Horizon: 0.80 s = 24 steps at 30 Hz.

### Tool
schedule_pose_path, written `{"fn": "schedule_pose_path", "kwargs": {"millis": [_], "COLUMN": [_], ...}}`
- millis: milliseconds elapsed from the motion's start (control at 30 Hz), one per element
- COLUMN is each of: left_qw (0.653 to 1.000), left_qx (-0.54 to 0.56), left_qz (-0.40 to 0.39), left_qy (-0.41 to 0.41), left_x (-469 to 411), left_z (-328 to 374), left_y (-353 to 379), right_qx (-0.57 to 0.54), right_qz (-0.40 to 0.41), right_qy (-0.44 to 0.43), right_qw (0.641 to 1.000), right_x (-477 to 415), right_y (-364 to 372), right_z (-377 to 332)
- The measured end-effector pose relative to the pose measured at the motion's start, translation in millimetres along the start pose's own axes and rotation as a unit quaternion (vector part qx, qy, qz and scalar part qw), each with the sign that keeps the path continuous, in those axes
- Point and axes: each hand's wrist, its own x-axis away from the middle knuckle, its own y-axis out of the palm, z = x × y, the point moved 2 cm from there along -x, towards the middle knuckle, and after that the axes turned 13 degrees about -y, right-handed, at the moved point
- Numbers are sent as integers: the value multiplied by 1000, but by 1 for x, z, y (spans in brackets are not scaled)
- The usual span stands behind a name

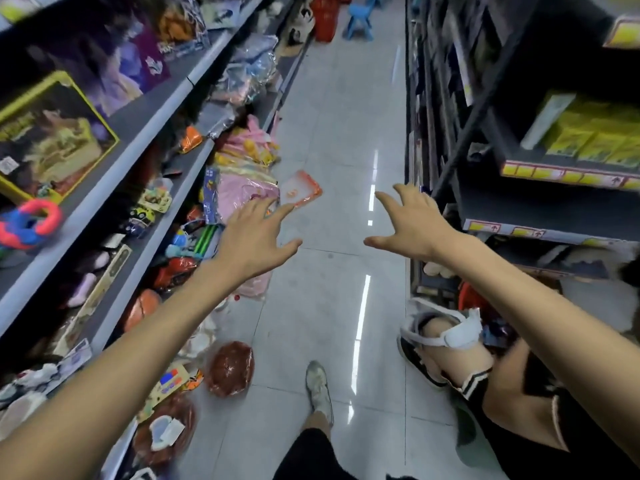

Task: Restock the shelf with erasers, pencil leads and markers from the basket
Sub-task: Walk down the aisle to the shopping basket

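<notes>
I stand in a shop aisle with both arms stretched forward over the tiled floor. My left hand (256,230) has its fingers spread and holds nothing. My right hand (408,220) is spread the same way, also holding nothing. No erasers, pencil leads or markers can be made out. A red basket (323,19) stands far down the aisle near the left shelves; its contents are not visible. A dark shelf (554,206) with yellow price tags runs along the right.
Grey shelves (145,140) on the left are packed with toys and bagged goods, some spilling onto the floor (329,306). A second person's leg in a dark shoe (415,355) is at the lower right. A blue stool (360,15) stands far ahead.
</notes>
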Motion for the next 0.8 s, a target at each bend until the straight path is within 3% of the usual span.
{"fn": "schedule_pose_path", "kwargs": {"millis": [400,800], "left_qw": [1000,1000], "left_qx": [16,-1], "left_qz": [-5,-25], "left_qy": [2,2], "left_x": [-228,-489], "left_z": [-50,-34], "left_y": [21,68], "right_qx": [-36,-54], "right_qz": [1,-4], "right_qy": [31,69], "right_qw": [999,996], "right_x": [-198,-411], "right_y": [-23,-30], "right_z": [62,228]}}
